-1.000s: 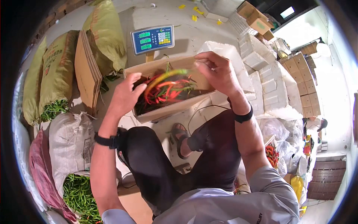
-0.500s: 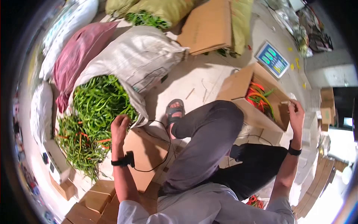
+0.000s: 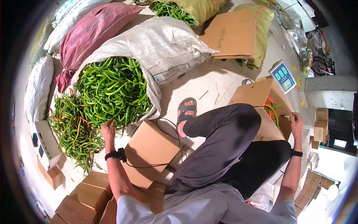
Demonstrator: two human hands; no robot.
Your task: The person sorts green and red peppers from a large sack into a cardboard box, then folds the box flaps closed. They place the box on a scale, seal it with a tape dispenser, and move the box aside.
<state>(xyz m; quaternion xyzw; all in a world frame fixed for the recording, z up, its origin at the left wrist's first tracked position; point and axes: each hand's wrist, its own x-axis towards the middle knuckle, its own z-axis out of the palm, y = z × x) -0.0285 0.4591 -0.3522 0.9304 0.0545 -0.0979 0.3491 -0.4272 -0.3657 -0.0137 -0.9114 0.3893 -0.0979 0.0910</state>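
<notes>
My left hand (image 3: 108, 130) is at the near edge of a heap of green chili peppers (image 3: 115, 89), which spills from the mouth of a white woven sack (image 3: 164, 44). Its fingers are bent together; what they hold, if anything, is hidden. Thinner, looser chilies (image 3: 71, 130), a few of them red or orange, lie left of that hand. On the right, my right hand (image 3: 297, 122) is closed beside the open cardboard box (image 3: 270, 123), a small pale stick-like thing at its fingertips. Red, orange and green chilies (image 3: 271, 110) lie inside that box, partly hidden by my knee.
A digital scale display (image 3: 282, 76) stands behind the box. Flattened cardboard (image 3: 231, 35) leans on yellow sacks at the back. A pink sack (image 3: 89, 33) lies at left. Beside my left forearm is a closed carton (image 3: 151, 153), crossed by a black cable.
The view has shifted, so the sack and peppers appear larger and the box lower. My left hand has moved slightly left and down along the pepper heap. My right hand stays by the box.
</notes>
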